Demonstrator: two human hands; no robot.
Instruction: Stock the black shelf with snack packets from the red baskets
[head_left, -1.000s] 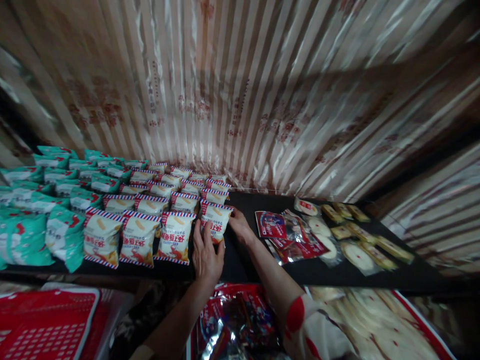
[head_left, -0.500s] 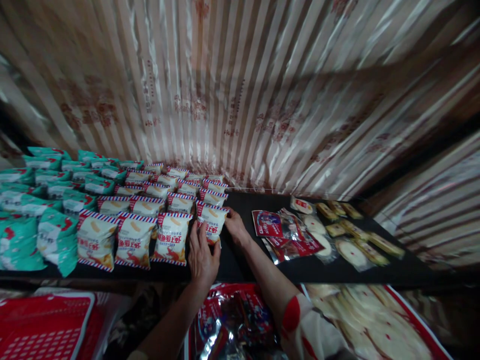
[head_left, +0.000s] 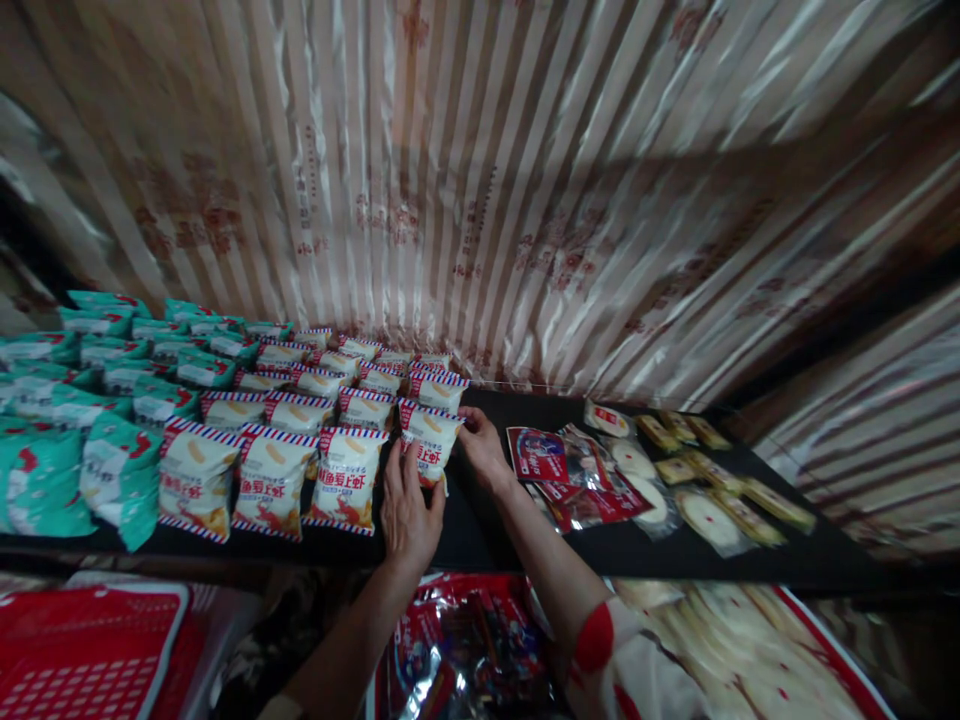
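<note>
A cream snack bag [head_left: 429, 440] with striped edges stands at the front right end of the bag rows, tilted slightly. My left hand [head_left: 411, 515] holds its lower left side, fingers on the front and thumb at the bottom edge. Fingers curled, my right hand [head_left: 484, 452] is closed at the right edges of this bag and of another cream snack bag [head_left: 441, 390] just behind it. Its fingertips are partly hidden there. Left of my hands stand more cream snack bags [head_left: 345, 480], in rows on the black shelf [head_left: 472, 535].
Teal bags [head_left: 116, 480] fill the shelf's left end. On the right lie red packets [head_left: 577, 475], round wrapped pieces [head_left: 705, 515] and yellow packs [head_left: 776, 503]. Below the front edge are a red basket [head_left: 90, 660] and bins of packets. A striped sheet [head_left: 480, 180] hangs behind.
The bag behind the front one has shifted right and up, its striped top now reaching further past its row. My right hand has moved slightly right; my left hand stays on the front bag.
</note>
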